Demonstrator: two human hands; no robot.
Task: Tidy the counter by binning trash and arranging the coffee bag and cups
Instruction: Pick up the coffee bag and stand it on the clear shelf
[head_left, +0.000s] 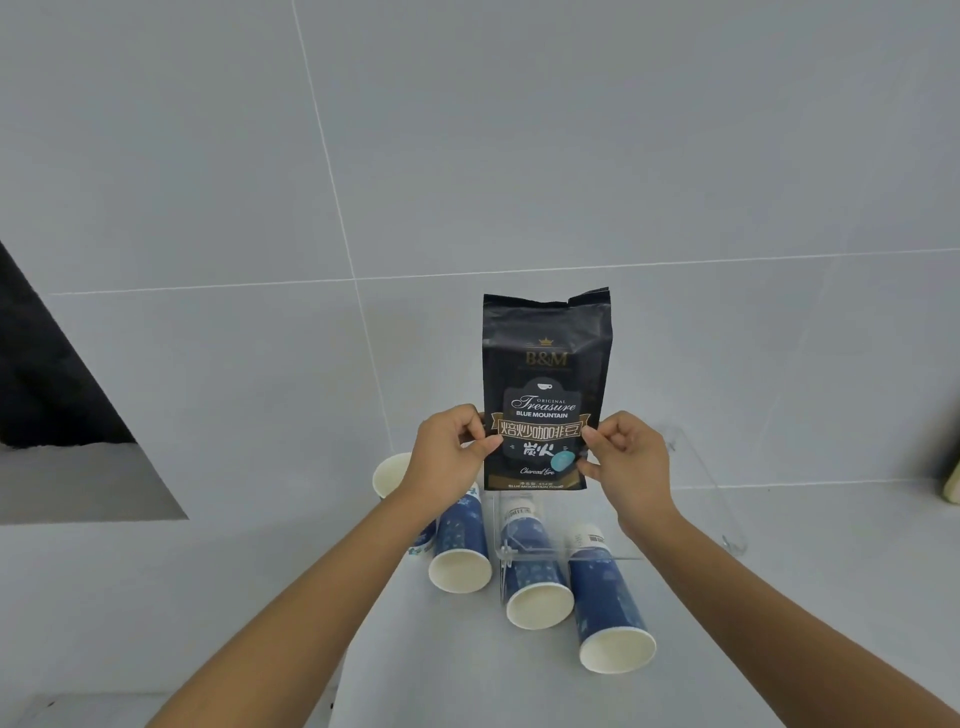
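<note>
While the person holds the B&M Blue Mountain coffee bag (545, 374) upright w/ both hands, it hangs in front of the grey tiled wall (519, 156), above the cups, label facing the camera. Left hand (447, 452) pinches the bag's left edge, thumb on the front; right hand (623, 457) pinches the right edge the same way. Whether the bag's bottom touches the tabletop (779, 597) I can't tell; it looks lifted.

Below, blue-and-white paper cups lie on their sides, mouths toward the viewer: one at left (460, 551), one in the middle (535, 577), one at right (608, 608). Another cup (389, 475) sits behind the left wrist, mostly hidden. A clear acrylic stand (696, 499) is over or around the middle and right cups; exact relation unclear, since it's see-through.

Progress, as I judge it: early to mid. Bag is in hand but not yet set down in a spot. Cups aren't stood up or stacked. No trash or bin in view, so can't say if that part's done. Left to do: place the bag, then sort the cups.
</note>
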